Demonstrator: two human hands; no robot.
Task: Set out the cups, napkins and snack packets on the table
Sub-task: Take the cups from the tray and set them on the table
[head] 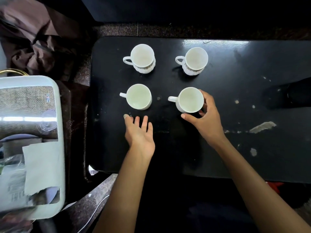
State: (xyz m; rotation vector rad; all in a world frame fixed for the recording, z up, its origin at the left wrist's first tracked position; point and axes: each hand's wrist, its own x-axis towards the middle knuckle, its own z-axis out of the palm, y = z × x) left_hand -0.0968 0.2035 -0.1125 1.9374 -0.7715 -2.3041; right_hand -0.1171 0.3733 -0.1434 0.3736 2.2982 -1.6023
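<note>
Table [235, 81]: four cups stand on its left half in two rows of two, all upright, handles pointing toward the left edge.
Far-left cup [142, 58]: near the far edge, closest to the far-left corner.
Far-right cup [195, 61]: to the right of it, same row, well apart.
Near-left cup [138, 96]: in front of the far-left cup.
Near-right cup [190, 100]: in front of the far-right cup; my right hand [207, 121] curls around its right and near sides.
My left hand [140, 132]: just in front of the near-left cup, apart from it.
Tray [61, 115]: beyond the table's left edge, off the table; a napkin [42, 165] and packets [13, 179] lie in its near part.
</note>
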